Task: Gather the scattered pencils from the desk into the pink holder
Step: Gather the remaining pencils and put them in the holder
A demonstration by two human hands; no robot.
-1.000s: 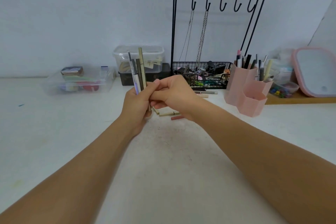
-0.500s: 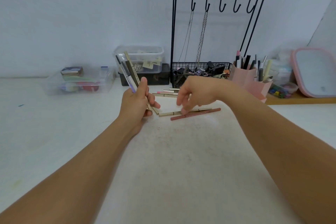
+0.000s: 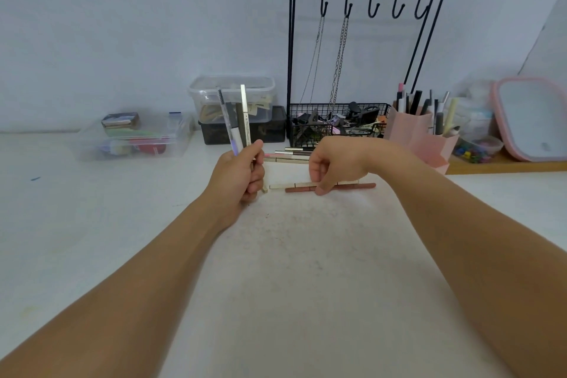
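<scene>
Head view: left hand (image 3: 237, 176) grips collected pencils (image 3: 237, 120) upright, freeing the right hand (image 3: 334, 167) to pinch a cream pencil (image 3: 290, 185) lying on the counter (image 3: 306, 255) mid-frame. Pink holder (image 3: 418, 138) waits at right.

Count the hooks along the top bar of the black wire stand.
5 hooks on the black stand, left to right: first and second each carry a chain; third, fourth and fifth hang bare. None seem hidden.
</scene>
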